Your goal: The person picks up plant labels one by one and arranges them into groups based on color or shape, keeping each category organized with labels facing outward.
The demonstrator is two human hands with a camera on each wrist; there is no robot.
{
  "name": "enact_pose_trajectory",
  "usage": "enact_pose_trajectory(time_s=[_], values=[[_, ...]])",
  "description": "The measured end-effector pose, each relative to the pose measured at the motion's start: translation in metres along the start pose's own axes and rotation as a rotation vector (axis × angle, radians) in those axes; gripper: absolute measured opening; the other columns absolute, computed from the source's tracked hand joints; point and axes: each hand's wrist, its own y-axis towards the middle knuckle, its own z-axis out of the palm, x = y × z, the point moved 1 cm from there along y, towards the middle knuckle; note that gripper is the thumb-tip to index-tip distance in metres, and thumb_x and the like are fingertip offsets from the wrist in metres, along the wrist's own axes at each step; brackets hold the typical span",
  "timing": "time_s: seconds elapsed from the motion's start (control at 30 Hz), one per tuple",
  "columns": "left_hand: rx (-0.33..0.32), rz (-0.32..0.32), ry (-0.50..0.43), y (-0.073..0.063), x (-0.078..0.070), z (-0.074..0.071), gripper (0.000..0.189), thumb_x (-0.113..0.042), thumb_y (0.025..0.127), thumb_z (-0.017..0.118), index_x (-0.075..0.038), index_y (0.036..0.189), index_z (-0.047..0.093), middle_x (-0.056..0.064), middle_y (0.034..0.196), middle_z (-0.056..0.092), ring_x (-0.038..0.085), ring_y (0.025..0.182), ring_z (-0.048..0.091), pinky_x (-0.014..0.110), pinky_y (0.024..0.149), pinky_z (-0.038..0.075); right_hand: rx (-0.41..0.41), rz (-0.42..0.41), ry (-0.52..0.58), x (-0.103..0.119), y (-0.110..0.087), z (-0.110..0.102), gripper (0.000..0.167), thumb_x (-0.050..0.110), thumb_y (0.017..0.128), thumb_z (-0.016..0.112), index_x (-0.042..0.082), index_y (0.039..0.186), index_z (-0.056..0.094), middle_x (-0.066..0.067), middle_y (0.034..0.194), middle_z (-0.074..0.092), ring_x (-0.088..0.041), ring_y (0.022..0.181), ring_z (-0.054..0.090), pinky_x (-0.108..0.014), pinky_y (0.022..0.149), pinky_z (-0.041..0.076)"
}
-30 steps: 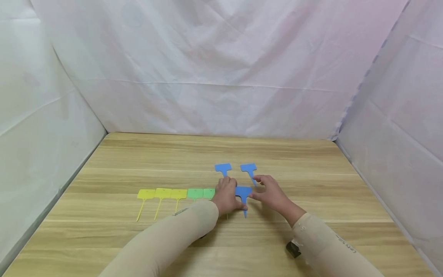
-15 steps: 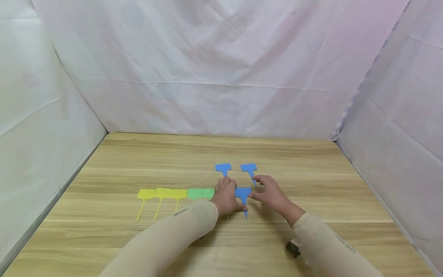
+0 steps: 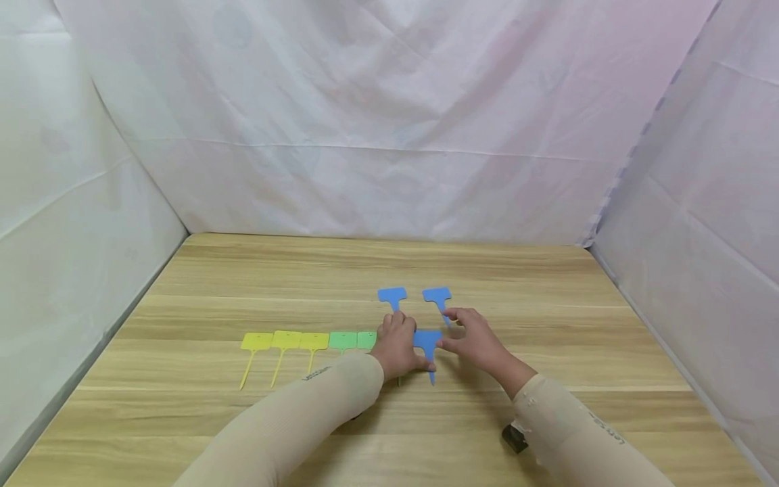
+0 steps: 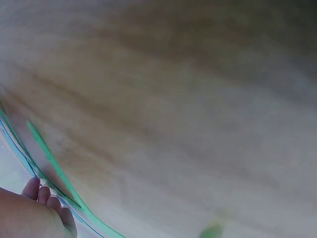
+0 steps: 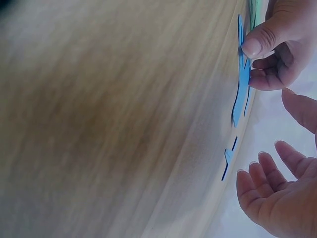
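Observation:
In the head view, T-shaped plastic plant labels lie in a row: three yellow labels (image 3: 287, 340), then green labels (image 3: 343, 340), then a blue label (image 3: 429, 338). My left hand (image 3: 398, 345) covers the row's middle, hiding part of it. In the right wrist view, the left thumb and curled fingertips hold the blue label (image 5: 240, 91) at its stem and head. My right hand (image 3: 479, 340) stays at the blue label's right edge, fingers loosely bent and holding nothing; thumb contact is unclear. Two more blue labels lie behind, one left (image 3: 392, 295) and one right (image 3: 437, 295).
Everything lies flat on a wood-grain table (image 3: 274, 270). Pale cloth (image 3: 377, 189) hangs along its back and both sides. A small black object (image 3: 514, 438) shows beneath the right sleeve.
The blue label between my hands has shifted very slightly toward me since the earliest frame. Both hands stay almost in place, and the other labels lie as before.

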Motion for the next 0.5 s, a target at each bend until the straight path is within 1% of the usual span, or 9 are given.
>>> enact_pose_trajectory(time_s=[0.2,0.37,0.5], values=[[-0.008,-0.001,-0.003,-0.0001,-0.0004,-0.001,0.065,-0.048,0.067,0.085,-0.006,0.105,0.054,0.001,0.097,0.038,0.021,0.092,0.031,0.032,0.081,0.03,-0.001,0.009,-0.002,-0.0004,0.0003,-0.0003,0.057,0.014,0.086,0.074,0.0,0.135,0.049,-0.022,0.133,0.047,-0.039,0.123,0.045,-0.054,0.1,0.04],[-0.017,-0.012,-0.043,0.0013,-0.0017,-0.0051,0.071,-0.047,0.068,0.085,-0.003,0.115,0.054,0.003,0.102,0.041,0.022,0.096,0.033,0.033,0.084,0.032,-0.006,0.0,0.001,-0.0013,0.0008,-0.0007,0.057,0.014,0.085,0.074,-0.001,0.135,0.05,-0.022,0.132,0.047,-0.039,0.122,0.046,-0.053,0.1,0.04],[-0.035,-0.004,-0.064,0.0023,-0.0003,-0.0084,0.075,-0.046,0.069,0.085,-0.002,0.12,0.054,0.005,0.106,0.044,0.023,0.099,0.035,0.036,0.087,0.034,-0.002,-0.003,0.008,-0.0019,0.0003,-0.0008,0.058,0.014,0.085,0.074,-0.002,0.135,0.049,-0.023,0.132,0.047,-0.04,0.122,0.046,-0.054,0.1,0.04]])
